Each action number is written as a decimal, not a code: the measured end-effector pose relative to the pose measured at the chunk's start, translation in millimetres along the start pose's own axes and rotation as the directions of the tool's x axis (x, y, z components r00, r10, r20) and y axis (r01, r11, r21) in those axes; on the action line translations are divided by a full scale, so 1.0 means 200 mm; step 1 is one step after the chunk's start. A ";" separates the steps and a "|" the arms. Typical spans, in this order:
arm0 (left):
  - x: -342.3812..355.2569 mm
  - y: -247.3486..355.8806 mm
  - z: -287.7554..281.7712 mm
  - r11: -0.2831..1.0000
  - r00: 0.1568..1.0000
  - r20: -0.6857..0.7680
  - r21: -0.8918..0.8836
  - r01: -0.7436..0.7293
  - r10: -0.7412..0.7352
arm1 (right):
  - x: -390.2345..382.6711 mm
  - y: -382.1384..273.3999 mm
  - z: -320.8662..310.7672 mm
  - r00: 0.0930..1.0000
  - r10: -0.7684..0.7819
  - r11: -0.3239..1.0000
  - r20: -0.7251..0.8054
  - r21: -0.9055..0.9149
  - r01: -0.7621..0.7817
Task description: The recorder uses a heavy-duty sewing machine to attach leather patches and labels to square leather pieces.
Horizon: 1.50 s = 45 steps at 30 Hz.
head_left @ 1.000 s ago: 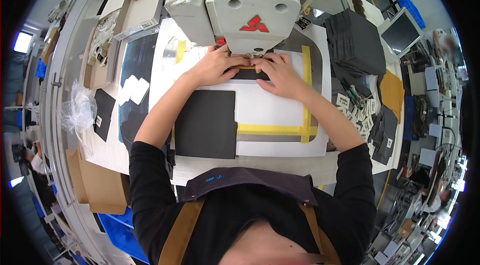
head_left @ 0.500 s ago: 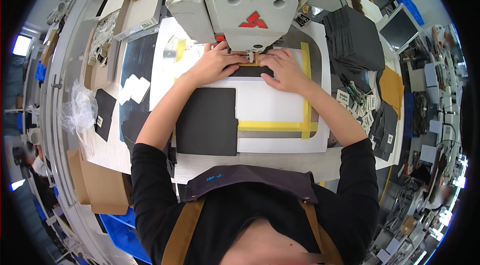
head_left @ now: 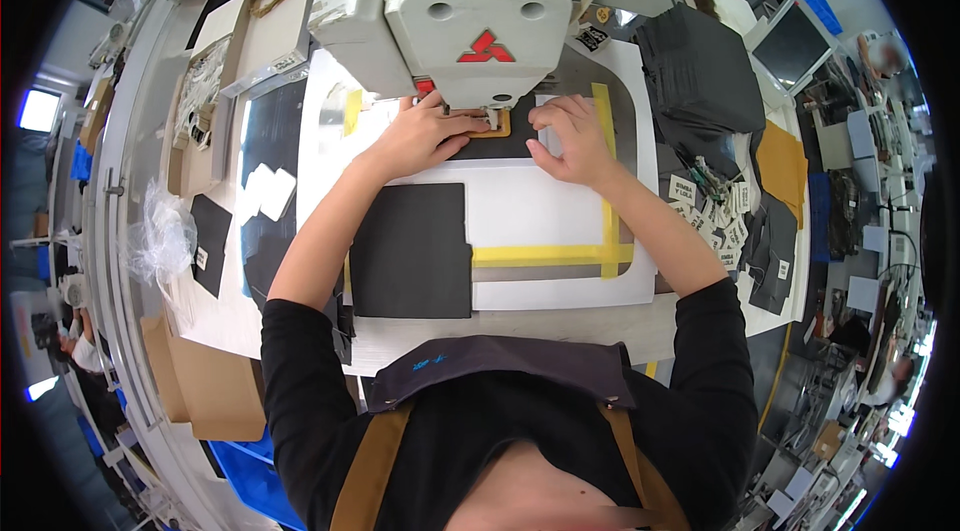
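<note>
Under the head of a white industrial sewing machine [head_left: 475, 26], a small tan-gold clamp frame [head_left: 492, 127] lies on a dark piece of material [head_left: 505, 146]. My left hand [head_left: 425, 138] rests there with fingers stretched out, its fingertips touching the frame's left side. My right hand [head_left: 572, 143] is at the right end of the dark piece, apart from the frame. Its fingers are bent, with a gap between thumb and forefinger, and I see nothing held. Nearer me lies a flat black panel [head_left: 412, 251] on white sheeting [head_left: 540, 196] marked with yellow tape [head_left: 550, 256].
To the right stand a stack of black panels [head_left: 698, 71], loose white labels [head_left: 720, 231] and a monitor [head_left: 792, 43]. On the left are an open carton [head_left: 275, 31], white cards [head_left: 268, 193] and a clear plastic bag [head_left: 162, 231]. The machine head overhangs both hands.
My right hand has come off the clamp frame and shifted slightly right of it, thumb and forefinger now apart. My left hand stays at the frame. The whole view has shifted slightly.
</note>
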State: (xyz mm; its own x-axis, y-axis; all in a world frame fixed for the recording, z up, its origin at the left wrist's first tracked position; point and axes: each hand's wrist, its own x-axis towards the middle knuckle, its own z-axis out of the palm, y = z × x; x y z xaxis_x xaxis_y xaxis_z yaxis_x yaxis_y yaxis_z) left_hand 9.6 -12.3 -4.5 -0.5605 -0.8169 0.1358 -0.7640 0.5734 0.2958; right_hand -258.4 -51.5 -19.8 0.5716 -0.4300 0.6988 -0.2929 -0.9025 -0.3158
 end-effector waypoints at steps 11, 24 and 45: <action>-0.02 0.02 0.02 0.999 0.996 -0.070 0.019 -0.048 0.049 | 0.00 -0.01 0.00 1.000 -0.005 1.000 0.004 0.029 0.005; 0.03 -0.04 0.04 0.999 0.985 -0.170 0.000 -0.032 0.031 | 0.05 0.06 0.01 0.999 0.051 0.999 -0.018 -0.005 -0.051; -0.03 -0.06 0.06 1.000 0.941 -0.338 0.019 0.003 0.004 | 0.07 0.10 0.04 1.000 0.024 0.995 -0.014 -0.097 -0.025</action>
State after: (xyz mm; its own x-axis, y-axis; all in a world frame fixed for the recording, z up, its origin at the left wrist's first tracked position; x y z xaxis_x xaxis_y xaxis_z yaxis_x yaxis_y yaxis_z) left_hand 19.3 -13.3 -20.0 -0.4221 -0.7875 0.4490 -0.7714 0.5722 0.2785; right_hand -249.7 -75.7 -21.3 0.5533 -0.4511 0.7003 -0.3804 -0.8847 -0.2694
